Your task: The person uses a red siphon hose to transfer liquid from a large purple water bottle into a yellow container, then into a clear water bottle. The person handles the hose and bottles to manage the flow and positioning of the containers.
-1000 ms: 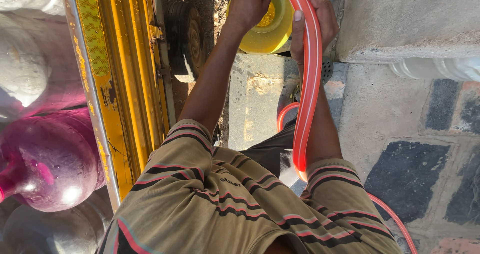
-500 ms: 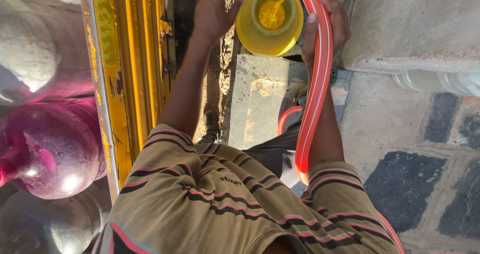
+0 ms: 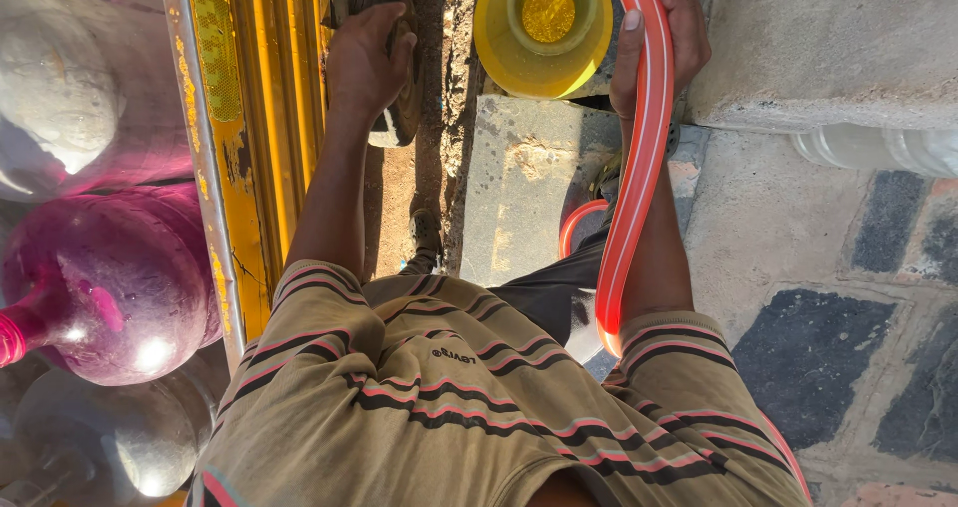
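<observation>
Two hands busy: right hand [image 3: 667, 38] fingers wrapped round red hose [image 3: 639, 158] (over yellow funnel [image 3: 499, 53]); left hand [image 3: 364, 63] fingers curled on dark object [image 3: 399, 123].

Paved ground [image 3: 798, 267], yellow funnel container [image 3: 499, 53], red hose [image 3: 579, 223]

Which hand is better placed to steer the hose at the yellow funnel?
The right hand, probably: it is wrapped around the red hose beside the yellow funnel. The left hand rests on a dark part by the yellow frame.
</observation>
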